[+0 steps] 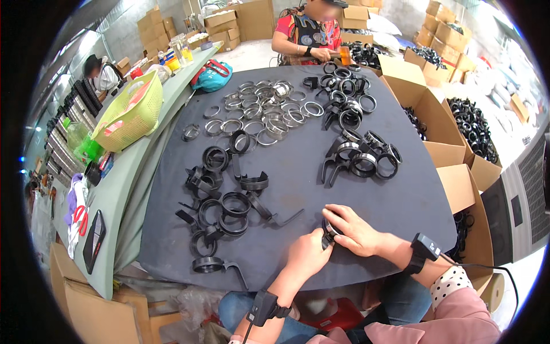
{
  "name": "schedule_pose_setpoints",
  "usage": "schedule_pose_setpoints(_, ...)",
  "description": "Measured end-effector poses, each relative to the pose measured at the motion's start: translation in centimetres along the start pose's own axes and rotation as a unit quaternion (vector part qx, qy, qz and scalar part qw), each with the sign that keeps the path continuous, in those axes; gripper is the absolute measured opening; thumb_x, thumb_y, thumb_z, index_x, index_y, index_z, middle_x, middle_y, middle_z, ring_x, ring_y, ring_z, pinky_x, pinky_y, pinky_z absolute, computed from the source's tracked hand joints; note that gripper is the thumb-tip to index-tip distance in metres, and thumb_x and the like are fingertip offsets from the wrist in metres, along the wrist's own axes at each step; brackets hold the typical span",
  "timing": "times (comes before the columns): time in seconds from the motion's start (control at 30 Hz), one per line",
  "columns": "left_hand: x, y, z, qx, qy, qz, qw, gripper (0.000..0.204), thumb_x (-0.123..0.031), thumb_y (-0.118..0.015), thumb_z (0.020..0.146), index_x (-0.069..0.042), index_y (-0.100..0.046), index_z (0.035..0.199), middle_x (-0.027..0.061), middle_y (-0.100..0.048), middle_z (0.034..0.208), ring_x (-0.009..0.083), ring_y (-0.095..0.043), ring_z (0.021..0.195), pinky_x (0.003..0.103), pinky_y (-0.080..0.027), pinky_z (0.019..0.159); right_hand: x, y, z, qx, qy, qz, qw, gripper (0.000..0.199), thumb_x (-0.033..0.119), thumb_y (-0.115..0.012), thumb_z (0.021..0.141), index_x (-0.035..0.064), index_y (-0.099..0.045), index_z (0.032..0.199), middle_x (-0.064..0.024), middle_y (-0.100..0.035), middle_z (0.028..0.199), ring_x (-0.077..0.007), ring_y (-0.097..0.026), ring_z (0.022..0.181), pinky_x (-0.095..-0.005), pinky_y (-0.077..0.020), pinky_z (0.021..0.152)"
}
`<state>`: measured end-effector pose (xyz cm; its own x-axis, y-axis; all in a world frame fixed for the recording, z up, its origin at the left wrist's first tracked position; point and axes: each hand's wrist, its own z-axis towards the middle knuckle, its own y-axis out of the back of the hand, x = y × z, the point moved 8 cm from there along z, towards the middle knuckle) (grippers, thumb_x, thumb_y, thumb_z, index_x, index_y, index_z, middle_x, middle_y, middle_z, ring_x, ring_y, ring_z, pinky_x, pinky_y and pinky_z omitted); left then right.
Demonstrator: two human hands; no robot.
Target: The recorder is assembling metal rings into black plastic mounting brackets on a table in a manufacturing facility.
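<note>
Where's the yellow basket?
In the head view, the yellow plastic basket sits on the left, on the pale green table, left of the teal bag.

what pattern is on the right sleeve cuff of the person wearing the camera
The right sleeve cuff is white with black polka dots, seen best in the head view.

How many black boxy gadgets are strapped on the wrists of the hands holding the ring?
2. One boxy gadget is at the wrist of the left hand, and the other gadget at the wrist of the right hand. Both show plainly.
</note>
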<state>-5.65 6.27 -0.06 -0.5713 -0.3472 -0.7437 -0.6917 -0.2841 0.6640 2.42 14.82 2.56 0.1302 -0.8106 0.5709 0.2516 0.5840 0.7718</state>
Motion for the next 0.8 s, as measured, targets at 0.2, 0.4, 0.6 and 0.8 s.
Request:
schedule_pose_setpoints(0.2,-0.5,0.6,0.3,0.076,-0.026,-0.021,0.997,0.032,-0.028,-0.068,0.083,-0.001,-0.065,0.099,0.0224,-0.067,0.089,0.0402,-0.065,0.086,0.044,-0.052,0.071,1.0,0.2,-0.1,0.055,0.094,-0.076,0.991,0.059,0.028,-0.060,0.087,0.0048,-0.043,0.139,-0.0212,-0.042,0.136,-0.0396,-0.045,0.117,-0.0488,-0.0371,0.103)
schedule_pose_setpoints(0.4,-0.3,0.4,0.2,0.079,-0.030,-0.044,0.995,0.031,-0.029,-0.068,0.083,-0.003,-0.065,0.098,0.0210,-0.068,0.087,0.0398,-0.065,0.084,0.044,-0.051,0.071,-1.4,0.7,-1.6,-0.060,-0.001,0.007,0.998,0.044,0.017,-0.061,0.084,0.0028,-0.053,0.124,-0.0212,-0.047,0.120,-0.0384,-0.048,0.109,-0.0454,-0.0420,0.097)
schedule_pose_setpoints(0.6,0.3,-0.1,0.5,0.115,-0.031,-0.041,0.992,0.032,-0.028,-0.069,0.082,-0.002,-0.065,0.101,0.0205,-0.067,0.087,0.0392,-0.065,0.084,0.043,-0.051,0.071,1.4,1.2,-0.9,-0.048,0.057,-0.047,0.996,0.059,0.036,-0.066,0.086,0.0056,-0.050,0.133,-0.0234,-0.041,0.136,-0.0409,-0.044,0.121,-0.0475,-0.0382,0.101)
schedule_pose_setpoints(0.8,-0.1,-0.1,0.7,0.096,-0.040,-0.077,0.992,0.032,-0.029,-0.069,0.083,-0.001,-0.063,0.097,0.0209,-0.067,0.085,0.0390,-0.065,0.082,0.043,-0.051,0.070,0.4,-0.3,-0.5,-0.012,0.089,-0.033,0.995,0.040,0.029,-0.061,0.089,0.0026,-0.056,0.119,-0.0181,-0.054,0.119,-0.0376,-0.053,0.109,-0.0451,-0.0426,0.096)
